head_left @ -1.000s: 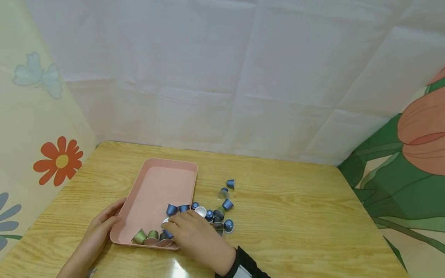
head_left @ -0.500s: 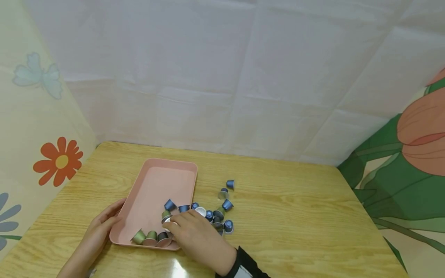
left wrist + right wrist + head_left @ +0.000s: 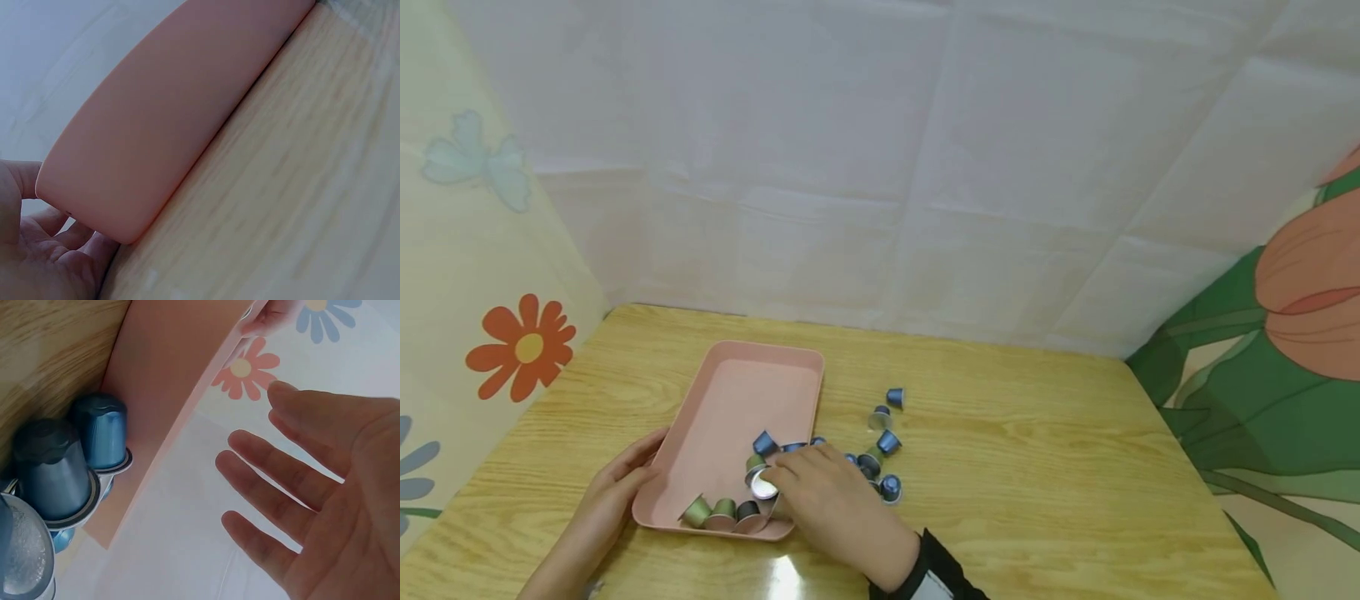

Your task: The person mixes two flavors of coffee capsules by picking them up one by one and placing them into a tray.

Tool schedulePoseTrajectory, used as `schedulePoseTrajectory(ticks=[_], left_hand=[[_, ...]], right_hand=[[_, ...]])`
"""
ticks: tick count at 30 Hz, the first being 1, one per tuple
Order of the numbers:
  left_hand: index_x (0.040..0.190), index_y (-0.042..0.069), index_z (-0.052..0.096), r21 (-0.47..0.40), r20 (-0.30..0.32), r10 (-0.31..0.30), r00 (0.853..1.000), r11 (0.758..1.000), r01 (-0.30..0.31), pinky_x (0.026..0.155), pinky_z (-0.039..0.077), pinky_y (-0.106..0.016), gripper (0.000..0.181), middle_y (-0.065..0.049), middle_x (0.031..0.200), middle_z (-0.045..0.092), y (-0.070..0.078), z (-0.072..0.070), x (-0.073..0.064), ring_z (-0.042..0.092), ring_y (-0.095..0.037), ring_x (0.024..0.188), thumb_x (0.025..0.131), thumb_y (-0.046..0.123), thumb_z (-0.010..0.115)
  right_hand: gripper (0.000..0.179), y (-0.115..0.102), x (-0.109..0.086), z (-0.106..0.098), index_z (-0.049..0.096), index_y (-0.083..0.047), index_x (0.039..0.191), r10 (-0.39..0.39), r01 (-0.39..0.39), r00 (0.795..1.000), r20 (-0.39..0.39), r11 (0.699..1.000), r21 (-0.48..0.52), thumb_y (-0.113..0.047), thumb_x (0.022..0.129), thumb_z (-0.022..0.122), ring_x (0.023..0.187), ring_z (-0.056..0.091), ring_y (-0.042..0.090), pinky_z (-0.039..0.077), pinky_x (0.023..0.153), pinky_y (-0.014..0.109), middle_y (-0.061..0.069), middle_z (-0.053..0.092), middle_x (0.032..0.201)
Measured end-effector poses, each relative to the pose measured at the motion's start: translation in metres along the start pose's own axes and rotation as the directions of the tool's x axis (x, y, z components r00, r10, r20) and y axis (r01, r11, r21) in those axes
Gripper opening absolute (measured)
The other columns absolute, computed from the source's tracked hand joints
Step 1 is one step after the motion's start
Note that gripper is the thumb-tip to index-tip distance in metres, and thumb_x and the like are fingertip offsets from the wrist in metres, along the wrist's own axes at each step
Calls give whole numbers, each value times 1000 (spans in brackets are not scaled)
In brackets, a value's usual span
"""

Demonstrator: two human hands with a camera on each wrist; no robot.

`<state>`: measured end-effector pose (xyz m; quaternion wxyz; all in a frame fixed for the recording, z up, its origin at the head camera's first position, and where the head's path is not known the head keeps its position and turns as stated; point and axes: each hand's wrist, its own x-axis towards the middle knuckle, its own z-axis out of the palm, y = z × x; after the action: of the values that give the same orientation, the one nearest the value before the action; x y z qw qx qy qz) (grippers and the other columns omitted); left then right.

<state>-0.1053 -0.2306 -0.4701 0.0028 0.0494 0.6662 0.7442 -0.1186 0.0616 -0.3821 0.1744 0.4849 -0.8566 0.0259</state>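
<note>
In the head view, a pink tray [image 3: 752, 392] lies on the table. My left hand [image 3: 615, 493] grips its left side; in the left wrist view, the thumb is at the rim of the tray wall [image 3: 144, 125] and fingers curl below. Inside the tray lie green capsules [image 3: 696, 512], a black capsule [image 3: 748, 515], a blue capsule [image 3: 765, 442] and a capsule with its silver lid up [image 3: 763, 486]. Above the tray's right edge is my right hand [image 3: 838, 504]. The right wrist view shows this hand [image 3: 356, 506] with fingers spread and holding nothing.
Right of the tray, several loose capsules lie on the wooden table [image 3: 1037, 450], among them a blue capsule [image 3: 891, 488] and another blue capsule [image 3: 895, 398]. My right hand hides part of this pile. A white cloth [image 3: 850, 167] hangs behind.
A silver-lidded capsule, earlier under my right fingers, now lies free in the tray. A green capsule has come into sight there, and a blue one has tipped. My left hand stays at the tray.
</note>
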Motion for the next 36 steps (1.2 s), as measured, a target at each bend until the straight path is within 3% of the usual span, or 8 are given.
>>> schedulePoseTrajectory(ticks=[7, 13, 22, 31, 36], left_hand=[[142, 3, 40, -15, 0, 13, 1000, 1000, -13, 83, 46, -3, 46, 33, 120, 55, 1, 0, 0, 49, 16, 109, 97, 6, 45], [142, 4, 39, -27, 15, 12, 1000, 1000, -12, 83, 47, -4, 46, 33, 121, 56, 1, -2, 0, 50, 14, 109, 97, 5, 43], [139, 9, 45, -45, 11, 31, 999, 999, -30, 83, 47, -4, 44, 32, 120, 57, 0, -4, -1, 50, 14, 109, 96, 2, 43], [140, 6, 44, -24, -7, 26, 1000, 999, -27, 83, 45, -3, 44, 33, 119, 56, -1, -2, 0, 49, 15, 109, 96, 3, 44], [140, 4, 43, 3, -24, 11, 1000, 1000, -11, 83, 44, -1, 44, 34, 117, 55, -1, 0, 0, 48, 17, 108, 96, 5, 45]], right_hand=[[27, 15, -3, 3, 66, -18, 112, 50, -51, 999, -16, 997, -51, -25, 86, 64, 97, 62, 11, 55, 83, 29, -5, 70, 104], [31, 36, -9, 3, 66, -18, 113, 132, -130, 990, 39, 990, -45, -27, 83, 68, 100, 62, 15, 54, 89, 34, -1, 70, 108], [28, 75, -13, 14, 65, -12, 113, 94, -94, 996, -2, 995, 40, -19, 85, 65, 104, 61, 16, 53, 93, 34, 2, 69, 110], [28, 108, -22, 23, 66, -11, 112, 155, -155, 988, -7, 986, 62, -11, 84, 65, 105, 61, 20, 54, 91, 37, 7, 69, 112], [29, 125, -26, 28, 65, -12, 113, 205, -206, 978, 27, 978, 39, -10, 84, 64, 106, 60, 21, 53, 93, 37, 7, 68, 114]])
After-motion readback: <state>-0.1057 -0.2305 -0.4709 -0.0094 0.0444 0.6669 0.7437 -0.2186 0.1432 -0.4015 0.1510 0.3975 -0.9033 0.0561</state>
